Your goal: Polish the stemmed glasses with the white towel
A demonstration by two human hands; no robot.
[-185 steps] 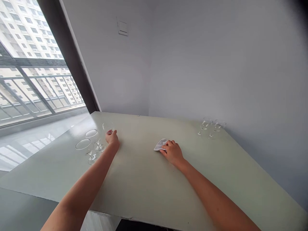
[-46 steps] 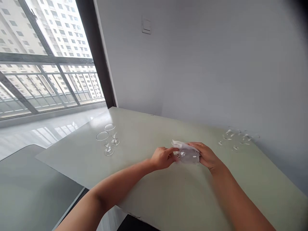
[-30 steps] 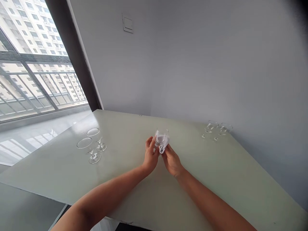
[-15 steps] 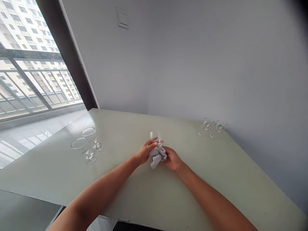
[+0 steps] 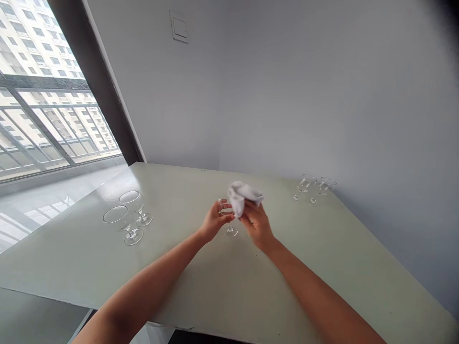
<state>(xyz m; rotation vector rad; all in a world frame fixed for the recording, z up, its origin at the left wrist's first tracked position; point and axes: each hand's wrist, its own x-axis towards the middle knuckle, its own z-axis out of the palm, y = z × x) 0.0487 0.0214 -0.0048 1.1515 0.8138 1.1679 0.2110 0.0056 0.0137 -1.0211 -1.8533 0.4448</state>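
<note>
A clear stemmed glass stands upright near the middle of the pale green table, its foot on the surface. My left hand is closed round its bowl from the left. My right hand is closed on a crumpled white cloth, which it holds over the rim of that glass.
Two wide stemmed glasses stand at the left of the table. Another pair of stemmed glasses stands at the far right by the grey wall. A large window is on the left, and a wall switch is above.
The glass has come down upright onto the table with my left hand still on it. The cloth has moved from under the bowl up to its rim in my right hand.
</note>
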